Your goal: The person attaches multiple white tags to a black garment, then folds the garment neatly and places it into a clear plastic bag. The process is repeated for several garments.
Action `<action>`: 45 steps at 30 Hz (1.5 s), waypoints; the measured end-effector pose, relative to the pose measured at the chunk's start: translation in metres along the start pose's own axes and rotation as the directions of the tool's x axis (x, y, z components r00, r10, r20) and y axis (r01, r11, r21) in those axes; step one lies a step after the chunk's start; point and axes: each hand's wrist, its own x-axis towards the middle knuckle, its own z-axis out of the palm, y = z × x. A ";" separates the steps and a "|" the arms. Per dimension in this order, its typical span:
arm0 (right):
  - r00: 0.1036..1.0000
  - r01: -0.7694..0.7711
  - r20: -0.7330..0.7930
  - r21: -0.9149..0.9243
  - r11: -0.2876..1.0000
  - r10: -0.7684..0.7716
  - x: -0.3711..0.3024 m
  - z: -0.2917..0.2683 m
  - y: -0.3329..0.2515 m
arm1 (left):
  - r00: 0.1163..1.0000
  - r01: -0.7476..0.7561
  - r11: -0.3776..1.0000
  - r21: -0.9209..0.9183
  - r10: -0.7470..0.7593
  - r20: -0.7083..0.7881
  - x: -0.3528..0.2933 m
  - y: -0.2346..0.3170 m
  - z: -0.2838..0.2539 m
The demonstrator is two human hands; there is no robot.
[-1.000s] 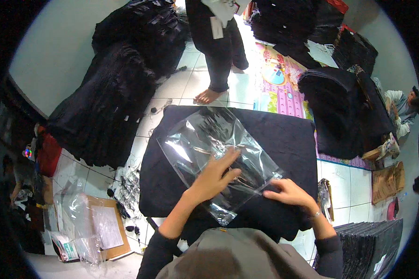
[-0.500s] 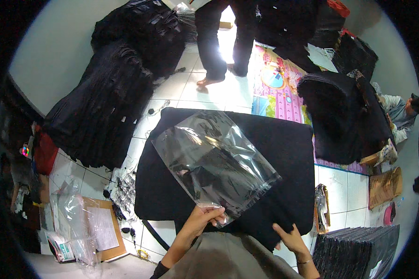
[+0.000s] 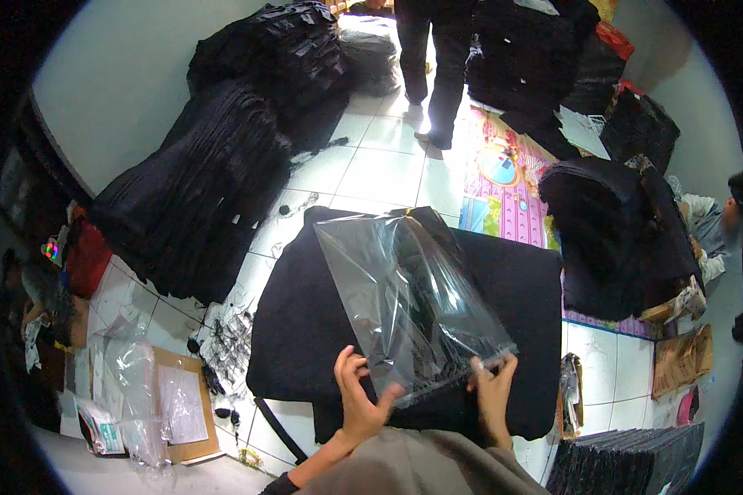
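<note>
A clear plastic bag (image 3: pixel 388 285) lies slantwise over a black cloth-covered work surface (image 3: pixel 520 289) in front of me. Light glints off its creases, and black shows through it. Beside the bag's lower left corner, my left hand (image 3: pixel 362 396) is open with fingers and thumb spread. My right hand (image 3: pixel 494 388) pinches the near right corner of the bag, its fingers slightly blurred. I cannot make out whether anything is inside the bag.
Tall piles of black garments (image 3: pixel 198 181) stand at the left; another black stack (image 3: pixel 594 231) is at the right. Packed flat bundles (image 3: pixel 627 458) sit near right. A person in dark trousers (image 3: pixel 437 74) stands beyond. Cardboard with clear plastic (image 3: pixel 173 396) lies at left.
My right hand has come up from the near edge to the bag's right corner. My left hand has let go and spread its fingers. The person beyond has stepped to the right.
</note>
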 end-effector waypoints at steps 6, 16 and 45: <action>0.996 0.084 0.026 0.050 0.995 -0.086 -0.009 0.013 0.025 | 0.797 -0.602 0.621 0.502 0.511 0.322 -0.007 0.004 0.021; 0.243 0.931 0.957 -0.184 0.315 -0.158 -0.012 0.035 0.010 | 0.723 -0.680 0.630 0.376 0.663 0.197 0.006 0.017 -0.003; 0.373 0.908 0.832 -0.418 -0.024 -0.411 0.115 0.247 0.030 | 0.809 0.573 0.734 -0.365 -0.437 0.393 0.049 -0.035 -0.027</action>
